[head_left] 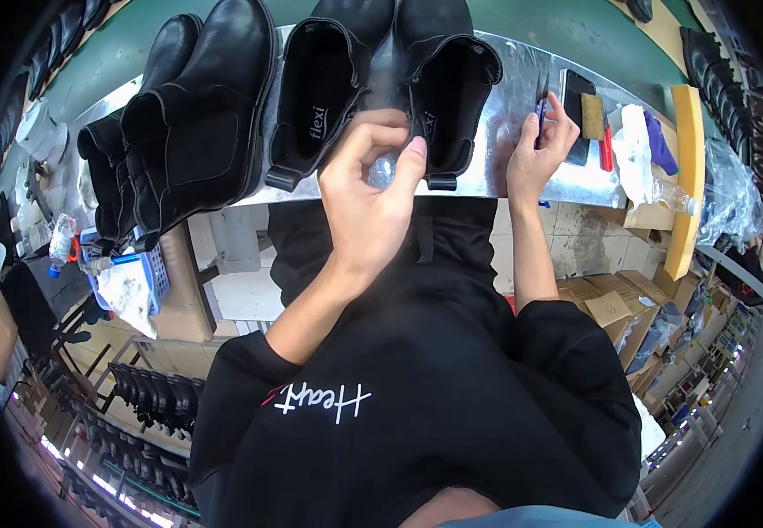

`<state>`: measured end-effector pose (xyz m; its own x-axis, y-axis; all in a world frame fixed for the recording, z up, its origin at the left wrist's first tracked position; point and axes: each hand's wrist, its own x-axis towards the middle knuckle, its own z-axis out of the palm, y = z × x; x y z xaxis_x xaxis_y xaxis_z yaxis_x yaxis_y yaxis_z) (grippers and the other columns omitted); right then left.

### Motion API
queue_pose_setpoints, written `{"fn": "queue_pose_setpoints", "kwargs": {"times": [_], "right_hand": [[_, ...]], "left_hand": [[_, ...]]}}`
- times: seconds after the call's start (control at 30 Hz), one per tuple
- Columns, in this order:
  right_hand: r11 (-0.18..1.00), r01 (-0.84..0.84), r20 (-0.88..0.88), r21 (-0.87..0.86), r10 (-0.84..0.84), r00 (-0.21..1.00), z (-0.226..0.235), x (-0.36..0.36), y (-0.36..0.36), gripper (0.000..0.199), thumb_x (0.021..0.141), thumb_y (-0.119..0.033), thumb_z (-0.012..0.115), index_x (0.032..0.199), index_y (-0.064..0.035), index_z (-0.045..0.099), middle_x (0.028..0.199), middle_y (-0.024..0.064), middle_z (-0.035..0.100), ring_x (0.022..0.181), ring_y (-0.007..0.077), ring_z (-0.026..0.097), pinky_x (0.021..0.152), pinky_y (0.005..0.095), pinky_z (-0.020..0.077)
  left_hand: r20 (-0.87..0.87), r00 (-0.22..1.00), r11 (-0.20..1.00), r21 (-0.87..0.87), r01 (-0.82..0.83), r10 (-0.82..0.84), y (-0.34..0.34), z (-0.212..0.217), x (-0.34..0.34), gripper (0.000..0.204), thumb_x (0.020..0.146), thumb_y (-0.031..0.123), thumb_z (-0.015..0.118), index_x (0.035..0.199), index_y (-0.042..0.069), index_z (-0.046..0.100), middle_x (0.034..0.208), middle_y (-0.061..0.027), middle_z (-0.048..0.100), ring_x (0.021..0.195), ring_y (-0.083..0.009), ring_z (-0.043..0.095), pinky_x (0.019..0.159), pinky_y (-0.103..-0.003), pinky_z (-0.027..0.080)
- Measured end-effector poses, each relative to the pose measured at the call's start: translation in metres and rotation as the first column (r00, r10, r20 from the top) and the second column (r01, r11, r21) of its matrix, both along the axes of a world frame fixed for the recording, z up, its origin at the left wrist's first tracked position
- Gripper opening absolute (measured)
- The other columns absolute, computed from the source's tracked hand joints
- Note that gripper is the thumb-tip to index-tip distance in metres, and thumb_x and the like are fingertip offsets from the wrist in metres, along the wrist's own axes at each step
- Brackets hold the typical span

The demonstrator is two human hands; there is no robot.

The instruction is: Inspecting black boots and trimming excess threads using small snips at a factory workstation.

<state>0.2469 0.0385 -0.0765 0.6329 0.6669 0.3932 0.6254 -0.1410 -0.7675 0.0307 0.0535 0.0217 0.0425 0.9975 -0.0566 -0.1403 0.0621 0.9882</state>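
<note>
Two black ankle boots stand side by side on the metal tabletop (496, 158), openings toward me: the left boot (298, 114) and the right boot (478, 97). Between them, my left hand (368, 180) is closed, its thumb and fingers at the inner edge of the right boot's opening. My right hand (547, 145) is to the right of the boots, closed on slim, pointed thread snips (540, 119) with a blue handle, tips facing away from me. Left of the upright pair, more black boots (201, 132) rest on their sides.
At the right are a phone-like dark slab (575, 97), a tan block (592, 117), a red tool (607, 150), a white cloth (635, 158) and a yellow edge strip (685, 185). A blue basket (159, 273) hangs low left. Cardboard boxes (610, 308) stand below right.
</note>
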Motion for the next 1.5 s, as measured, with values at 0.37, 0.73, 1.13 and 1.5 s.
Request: {"fn": "queue_pose_setpoints", "kwargs": {"times": [0.37,0.73,1.13,1.5], "right_hand": [[0.683,-0.677,-0.326,0.273,0.728,0.603,0.11,-0.023,0.031,0.043,0.081,-0.008,0.074,0.12,0.0032,0.06,0.113,0.0116,0.063,0.097,0.0166,0.061,0.082,0.0263,0.0481],[0.519,-0.849,-0.559,-0.101,0.676,0.479,0.151,-0.037,0.053,0.023,0.081,0.007,0.067,0.104,0.0035,0.064,0.099,0.0076,0.065,0.098,0.0157,0.066,0.089,0.0255,0.0493],[0.458,-0.887,-0.565,0.059,0.748,0.348,0.149,-0.036,0.058,0.013,0.076,0.004,0.065,0.089,0.0036,0.064,0.09,0.0108,0.069,0.086,0.0158,0.065,0.081,0.0261,0.049],[0.524,-0.838,-0.645,0.149,0.694,0.32,0.133,-0.029,0.047,0.019,0.076,-0.01,0.067,0.087,0.0001,0.055,0.084,0.0128,0.066,0.077,0.0161,0.062,0.074,0.0263,0.0454]], "left_hand": [[-0.196,0.974,0.951,0.26,0.164,-0.115,-0.003,0.013,-0.024,0.011,0.078,-0.004,0.071,0.08,-0.001,0.061,0.095,-0.0102,0.064,0.087,-0.0207,0.063,0.078,-0.029,0.049],[-0.147,0.976,0.937,0.289,0.197,-0.16,-0.017,0.007,-0.027,0.014,0.08,-0.004,0.068,0.081,-0.003,0.055,0.117,-0.0172,0.06,0.103,-0.0275,0.063,0.09,-0.035,0.05],[-0.083,0.99,0.945,0.298,0.136,-0.116,-0.017,-0.002,-0.021,0.018,0.081,-0.004,0.064,0.079,-0.001,0.046,0.129,-0.0192,0.058,0.116,-0.0292,0.061,0.096,-0.036,0.048],[0.009,1.0,0.962,0.272,0.012,-0.015,-0.029,-0.011,-0.013,0.016,0.086,-0.006,0.06,0.084,-0.001,0.045,0.132,-0.0182,0.055,0.119,-0.028,0.058,0.102,-0.036,0.045]]}}
